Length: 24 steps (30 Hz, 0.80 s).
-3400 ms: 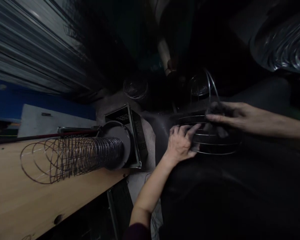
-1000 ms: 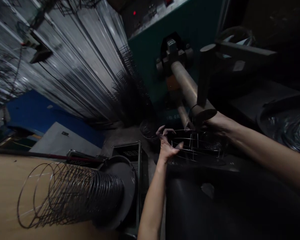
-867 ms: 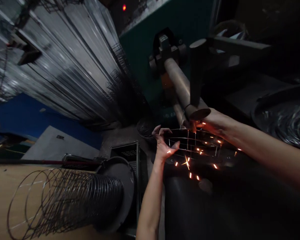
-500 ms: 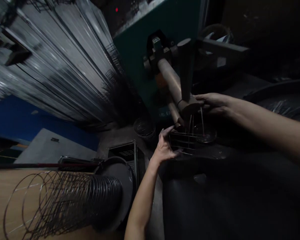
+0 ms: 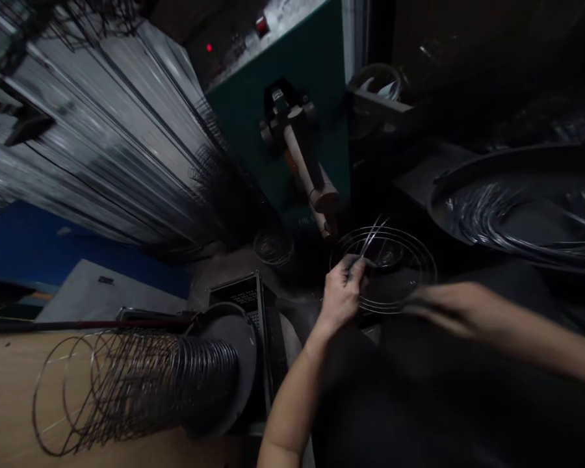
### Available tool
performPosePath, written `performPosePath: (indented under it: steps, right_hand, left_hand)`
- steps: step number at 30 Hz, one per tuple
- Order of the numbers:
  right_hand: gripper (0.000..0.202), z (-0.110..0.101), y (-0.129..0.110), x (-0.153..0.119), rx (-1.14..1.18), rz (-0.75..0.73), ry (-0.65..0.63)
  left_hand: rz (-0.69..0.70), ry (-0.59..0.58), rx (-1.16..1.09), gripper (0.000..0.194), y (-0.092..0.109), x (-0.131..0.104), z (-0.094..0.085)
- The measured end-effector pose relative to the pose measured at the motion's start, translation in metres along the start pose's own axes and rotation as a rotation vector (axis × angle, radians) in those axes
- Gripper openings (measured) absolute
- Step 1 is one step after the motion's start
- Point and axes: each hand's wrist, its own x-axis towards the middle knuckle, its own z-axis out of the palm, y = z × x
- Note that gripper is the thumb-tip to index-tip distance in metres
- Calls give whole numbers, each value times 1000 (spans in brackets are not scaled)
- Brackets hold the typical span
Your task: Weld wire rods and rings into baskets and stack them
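Now the left hand (image 5: 340, 296) pinches the near rim of a round wire frame (image 5: 383, 268), thumb and fingers closed on the wire where a couple of short rods stick up. The frame sits flat in the dark just below the welder arm (image 5: 306, 170), which juts from a green machine (image 5: 292, 91). The right hand (image 5: 441, 307) is blurred at the frame's right side; I cannot tell whether its grip is closed on the rim or only resting near it.

Judging by the set-up, the step is positioning the frame for a joint. Doing it well probably means keeping the rings level, holding the wires firmly crossed at the spot to be joined, and keeping fingertips clear of that spot, since the pinch sits close to the upright rods. A steadying hold on the far rim would help stop the frame twisting.

As for containers, a wide dark tray (image 5: 448, 195) at the right holds a loose heap of shiny wire pieces. A small round basket (image 5: 273, 246) stands on the floor beyond the frame; its contents are too dim to make out. On the wooden worktop (image 5: 10, 416) at the left, a nested stack of wire rings (image 5: 127, 383) lies on its side against a dark drum (image 5: 234, 364).
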Motion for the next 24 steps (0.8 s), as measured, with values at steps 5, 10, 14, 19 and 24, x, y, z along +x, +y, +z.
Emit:
performPosePath:
  steps: [5, 10, 14, 19, 24]
  right_hand:
    - [51, -88, 9, 17, -293, 27, 35]
    - [47, -95, -8, 36, -149, 65, -28]
    - [47, -72, -3, 18, 37, 201, 8]
    - [45, -28, 29, -15, 7, 434, -235]
    - [45, 0, 35, -5, -337, 170, -357]
  left_hand:
    - [117, -105, 76, 35, 22, -15, -31]
    - [110, -156, 94, 38, 51, -17, -55]
    - [-104, -236, -33, 44, 31, -9, -54]
    - [-164, -251, 242, 37, -37, -9, -26]
    - [35, -223, 984, 40, -66, -12, -8]
